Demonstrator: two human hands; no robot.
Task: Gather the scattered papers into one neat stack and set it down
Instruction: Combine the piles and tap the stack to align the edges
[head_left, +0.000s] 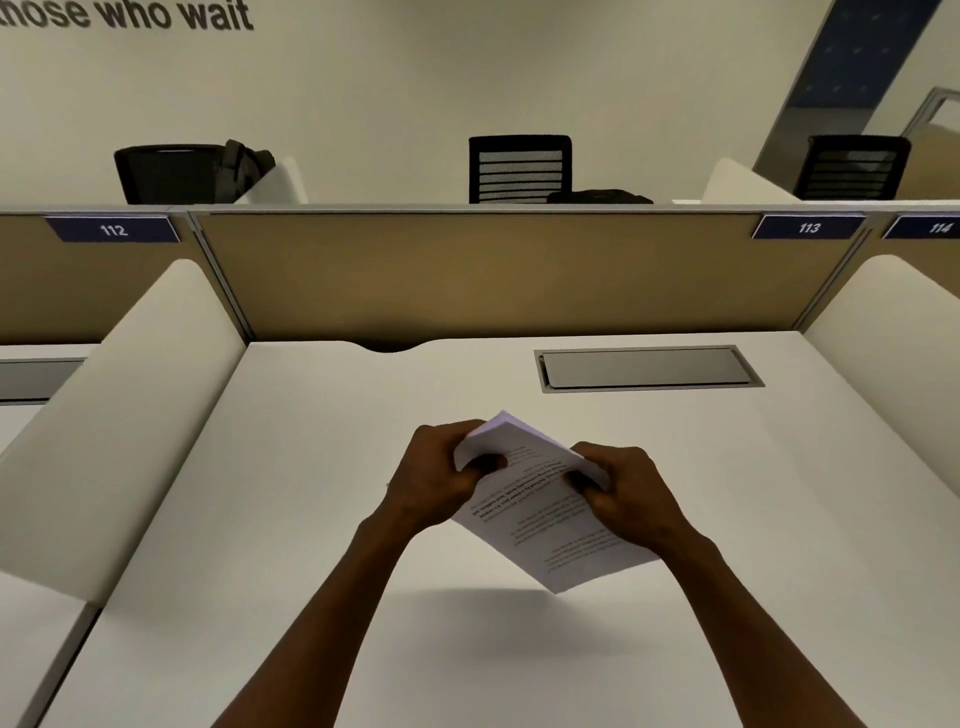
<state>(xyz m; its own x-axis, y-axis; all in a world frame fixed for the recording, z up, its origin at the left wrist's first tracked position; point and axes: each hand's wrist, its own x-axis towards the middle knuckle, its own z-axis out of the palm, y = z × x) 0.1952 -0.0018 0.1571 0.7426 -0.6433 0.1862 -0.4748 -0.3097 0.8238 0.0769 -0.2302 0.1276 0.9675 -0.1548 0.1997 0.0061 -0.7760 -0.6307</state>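
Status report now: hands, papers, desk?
Left hand and right hand grip papers. One stack, tilted, above desk. Nothing in the way.

Open desk (311, 467) all round; side dividers (130, 415), rear panel (519, 275) as bounds.

Your two forearms enter the view from the bottom edge, and both are bare from that edge to the wrist; you have no sleeve, cuff or glove in view. Your left hand (434, 480) is bare. Your right hand (626, 493) is bare as well. You wear no ring on any finger that shows, and no watch, strap or band shows at either wrist. The backs of both hands and the knuckles face the camera. One thumb tip of each hand shows, with a short nail; finer detail of the nails is blurred. No other part of your body appears in the view.
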